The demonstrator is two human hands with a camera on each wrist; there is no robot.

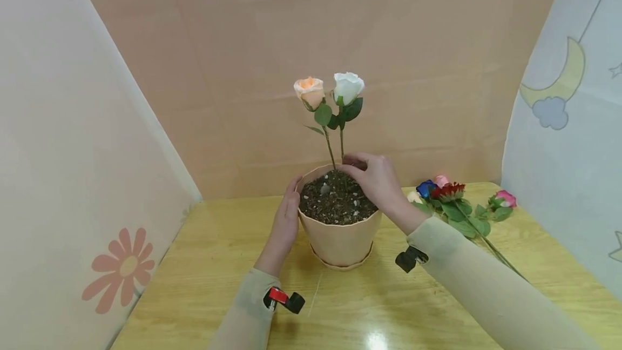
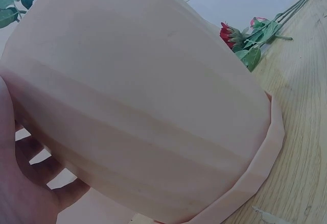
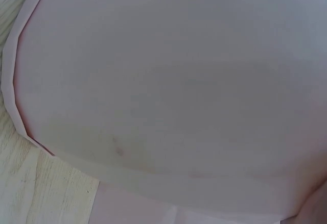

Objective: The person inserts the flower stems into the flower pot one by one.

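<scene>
The white rose (image 1: 349,88) stands almost upright in the flowerpot (image 1: 340,239), over the back part of the dark soil (image 1: 335,201). The right hand (image 1: 381,182) reaches across the pot rim, and its thumb and index finger pinch the stem of this rose low, near the soil; how the other fingers lie, I cannot tell. The peach rose (image 1: 309,91) stands just beside it, on the left, leaning a little to the left, with its stem in the soil. The left hand (image 1: 285,220) touches the left side of the pot; in the left wrist view its fingers are somewhat spread along the wall, with gaps between them. The pot sits on a scalloped saucer (image 1: 342,268), on the wooden table (image 1: 233,263). To the right of the pot, several loose flowers lie together: a blue flower (image 1: 426,188), a red flower (image 1: 449,192) and a pale pink one, with a bright pink rose (image 1: 507,199) near them. Behind the table hangs a tan backdrop (image 1: 364,26), and on the right a cloth with a yellow moon (image 1: 570,72).
</scene>
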